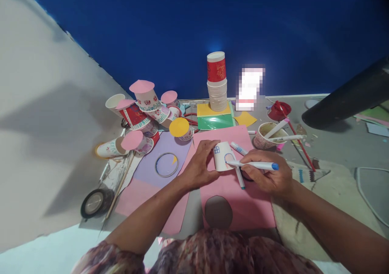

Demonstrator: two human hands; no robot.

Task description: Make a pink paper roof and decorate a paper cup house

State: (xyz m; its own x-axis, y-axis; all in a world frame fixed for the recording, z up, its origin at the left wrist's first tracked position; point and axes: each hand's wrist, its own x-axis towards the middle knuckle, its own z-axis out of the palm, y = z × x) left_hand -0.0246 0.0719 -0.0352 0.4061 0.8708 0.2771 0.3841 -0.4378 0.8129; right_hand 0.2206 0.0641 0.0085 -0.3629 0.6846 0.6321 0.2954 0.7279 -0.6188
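Note:
My left hand grips a white paper cup lying on its side on a pink paper sheet. The cup bears a small blue window drawing and an arched door outline. My right hand holds a white marker with a blue cap, its tip touching the cup's door outline. Two more markers lie on the pink sheet just behind and under my right hand. A round hole is cut in the pink sheet near me.
A stack of paper cups stands on yellow and green sheets at the back. Decorated cups with pink and yellow lids pile at the left. A cup holding markers, a red object, a tape roll and a purple sheet lie around.

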